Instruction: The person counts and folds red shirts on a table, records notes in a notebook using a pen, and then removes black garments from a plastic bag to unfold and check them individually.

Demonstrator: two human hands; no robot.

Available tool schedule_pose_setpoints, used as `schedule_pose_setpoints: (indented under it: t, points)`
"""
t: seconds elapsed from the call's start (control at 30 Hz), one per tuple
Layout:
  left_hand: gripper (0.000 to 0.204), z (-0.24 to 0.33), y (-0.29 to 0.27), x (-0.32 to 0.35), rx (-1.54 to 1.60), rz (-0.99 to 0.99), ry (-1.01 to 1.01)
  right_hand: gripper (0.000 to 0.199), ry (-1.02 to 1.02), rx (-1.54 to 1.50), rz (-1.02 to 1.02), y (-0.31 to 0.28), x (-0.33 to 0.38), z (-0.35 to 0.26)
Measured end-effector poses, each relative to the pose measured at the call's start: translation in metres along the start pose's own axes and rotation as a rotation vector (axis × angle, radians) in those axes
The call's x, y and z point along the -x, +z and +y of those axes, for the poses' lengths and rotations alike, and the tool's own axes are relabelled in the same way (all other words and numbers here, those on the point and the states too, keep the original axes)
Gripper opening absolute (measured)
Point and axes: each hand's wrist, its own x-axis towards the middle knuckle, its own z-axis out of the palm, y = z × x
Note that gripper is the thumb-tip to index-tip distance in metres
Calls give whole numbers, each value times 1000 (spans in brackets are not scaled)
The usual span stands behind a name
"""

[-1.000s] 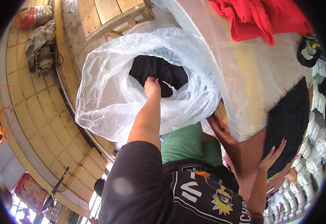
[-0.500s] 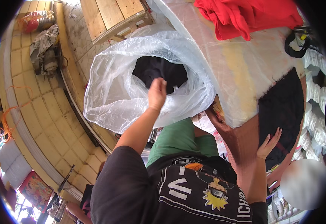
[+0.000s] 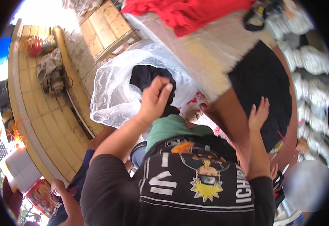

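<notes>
My left hand (image 3: 156, 98) is closed on a piece of black cloth (image 3: 146, 76), raised over the mouth of a clear plastic bag (image 3: 111, 88). The cloth hangs behind and below my fist, and part of it still lies in the bag. My right hand (image 3: 259, 114) rests with fingers stretched out on a flat black fabric piece (image 3: 272, 77), which lies on the brown table (image 3: 228, 109) at the right.
A red cloth pile (image 3: 194, 13) lies at the table's far side, on a plastic-covered part. Beyond the bag stands a wooden slatted stand (image 3: 104, 28). White bundles (image 3: 309, 94) line the right. A tiled ledge (image 3: 40, 109) runs along the left, and other people are at the lower left.
My left hand has come up and nearer out of the bag, drawing the black cloth with it. My right hand stays on the fabric piece. The whole view has shifted.
</notes>
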Motion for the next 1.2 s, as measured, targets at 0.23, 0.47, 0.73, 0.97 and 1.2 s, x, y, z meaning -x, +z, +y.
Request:
schedule_pose_setpoints:
  t: [0.23,0.47,0.73,0.97,1.2]
  points:
    - [13,218,55,-33,470,-612,143,70,-235,-669,-109,-104,-29,-79]
    - [38,335,102,-29,1003,-882,407,29,-161,-760,-51,-193,-12,-17]
    - [29,224,204,-108,257,-584,52,10,358,-751,118,-194,62,129]
    - [33,61,252,-69,-465,-595,245,22,611,-879,-43,-135,115,146]
    - [52,57,276,1,-681,-670,732,42,442,-671,116,-114,120,110]
